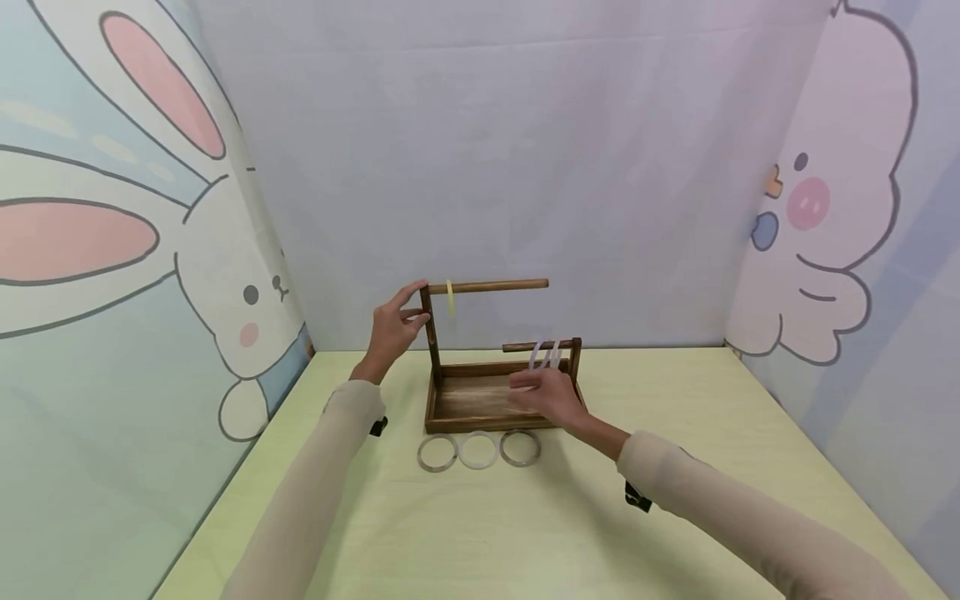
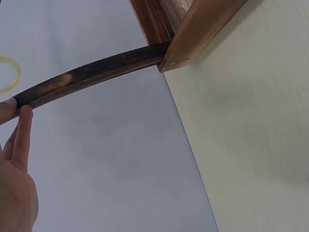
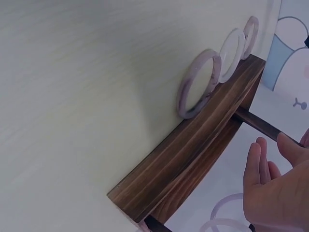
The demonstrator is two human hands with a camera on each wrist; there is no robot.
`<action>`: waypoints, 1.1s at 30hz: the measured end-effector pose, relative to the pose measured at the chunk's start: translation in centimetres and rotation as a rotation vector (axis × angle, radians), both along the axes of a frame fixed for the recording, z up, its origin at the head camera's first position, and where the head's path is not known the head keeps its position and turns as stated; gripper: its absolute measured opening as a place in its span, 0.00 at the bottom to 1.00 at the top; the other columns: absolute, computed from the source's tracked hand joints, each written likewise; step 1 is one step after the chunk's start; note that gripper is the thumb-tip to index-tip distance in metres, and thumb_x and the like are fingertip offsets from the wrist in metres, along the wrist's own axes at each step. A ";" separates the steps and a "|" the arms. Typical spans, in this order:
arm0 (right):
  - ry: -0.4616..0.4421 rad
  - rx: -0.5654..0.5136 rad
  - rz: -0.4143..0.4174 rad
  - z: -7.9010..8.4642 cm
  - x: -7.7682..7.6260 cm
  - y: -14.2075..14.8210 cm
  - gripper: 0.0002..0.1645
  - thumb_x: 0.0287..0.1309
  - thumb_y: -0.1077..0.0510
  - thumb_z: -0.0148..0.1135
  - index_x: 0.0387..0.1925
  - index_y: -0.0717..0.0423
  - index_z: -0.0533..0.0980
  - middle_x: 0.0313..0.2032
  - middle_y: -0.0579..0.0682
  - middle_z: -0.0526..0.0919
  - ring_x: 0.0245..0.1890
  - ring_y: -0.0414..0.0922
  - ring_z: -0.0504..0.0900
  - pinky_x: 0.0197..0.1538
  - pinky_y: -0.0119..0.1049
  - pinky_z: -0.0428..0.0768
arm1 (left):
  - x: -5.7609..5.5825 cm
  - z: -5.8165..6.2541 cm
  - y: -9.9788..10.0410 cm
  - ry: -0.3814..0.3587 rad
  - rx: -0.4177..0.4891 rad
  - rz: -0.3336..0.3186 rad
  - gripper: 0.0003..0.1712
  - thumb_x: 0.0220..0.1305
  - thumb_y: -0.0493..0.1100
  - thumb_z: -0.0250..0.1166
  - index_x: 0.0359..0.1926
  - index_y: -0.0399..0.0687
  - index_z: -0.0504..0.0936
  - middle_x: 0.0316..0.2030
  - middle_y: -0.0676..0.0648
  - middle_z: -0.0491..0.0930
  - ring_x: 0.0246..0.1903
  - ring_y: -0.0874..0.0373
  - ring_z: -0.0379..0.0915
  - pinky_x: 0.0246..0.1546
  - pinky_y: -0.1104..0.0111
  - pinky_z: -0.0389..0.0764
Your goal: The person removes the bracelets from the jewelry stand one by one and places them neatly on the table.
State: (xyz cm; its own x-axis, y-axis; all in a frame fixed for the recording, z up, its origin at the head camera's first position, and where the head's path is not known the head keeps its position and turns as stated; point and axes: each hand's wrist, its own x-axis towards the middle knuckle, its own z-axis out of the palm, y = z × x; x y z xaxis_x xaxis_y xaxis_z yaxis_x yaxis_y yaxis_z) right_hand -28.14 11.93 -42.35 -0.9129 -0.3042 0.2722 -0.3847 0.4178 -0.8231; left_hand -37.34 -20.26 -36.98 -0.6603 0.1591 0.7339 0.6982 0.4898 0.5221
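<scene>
My left hand (image 1: 393,329) pinches the tall post of a wooden bangle stand (image 1: 442,423) near its top, thumb and fingers on either side of the dark post (image 2: 91,72) in the left wrist view. A yellow bangle (image 1: 451,298) hangs on the long upper bar (image 1: 498,286) close to that hand. In front of the stand's tray is my right hand (image 1: 551,396), its fingers loosely extended and nothing showing between them. Just above it, pale lilac bangles (image 1: 533,357) hang from the short lower bar (image 1: 516,347).
On the table before the stand lie three bangles in a row: a grey-brown one (image 1: 420,454), a white one (image 1: 478,467) and a mottled grey one (image 1: 521,464). Cloth walls with a cartoon rabbit (image 1: 217,283) and a cartoon chick (image 1: 847,150) enclose the pale yellow table (image 1: 480,542).
</scene>
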 end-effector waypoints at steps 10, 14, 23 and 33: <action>0.071 -0.007 0.019 0.8 -0.8 -2.2 0.19 0.59 0.63 0.76 0.52 0.63 0.86 0.46 0.60 0.90 0.41 0.52 0.91 0.42 0.39 0.90 | 0.0 0.1 0.0 0.006 -0.002 0.007 0.39 0.63 0.24 0.70 0.72 0.52 0.75 0.71 0.40 0.72 0.46 0.40 0.88 0.43 0.55 0.90; 0.078 -0.027 0.039 1.3 -0.9 -2.8 0.19 0.60 0.62 0.76 0.52 0.64 0.86 0.47 0.61 0.89 0.43 0.51 0.91 0.44 0.40 0.90 | 0.1 0.0 0.0 0.003 0.009 0.006 0.39 0.63 0.24 0.70 0.72 0.53 0.76 0.71 0.40 0.72 0.46 0.40 0.88 0.43 0.55 0.90; 0.027 -0.056 0.034 2.9 -1.4 -4.4 0.21 0.62 0.60 0.75 0.56 0.61 0.84 0.51 0.59 0.88 0.48 0.50 0.90 0.49 0.41 0.89 | 0.0 -0.1 0.0 -0.011 0.018 0.002 0.39 0.64 0.25 0.70 0.72 0.56 0.76 0.72 0.43 0.72 0.46 0.40 0.87 0.43 0.56 0.90; 0.053 -0.047 -0.004 3.8 -2.5 -5.6 0.19 0.61 0.61 0.76 0.53 0.62 0.86 0.48 0.60 0.89 0.41 0.51 0.91 0.43 0.40 0.90 | 0.1 0.0 0.3 -0.020 0.022 0.008 0.39 0.64 0.25 0.70 0.72 0.56 0.76 0.72 0.44 0.71 0.47 0.41 0.87 0.44 0.56 0.90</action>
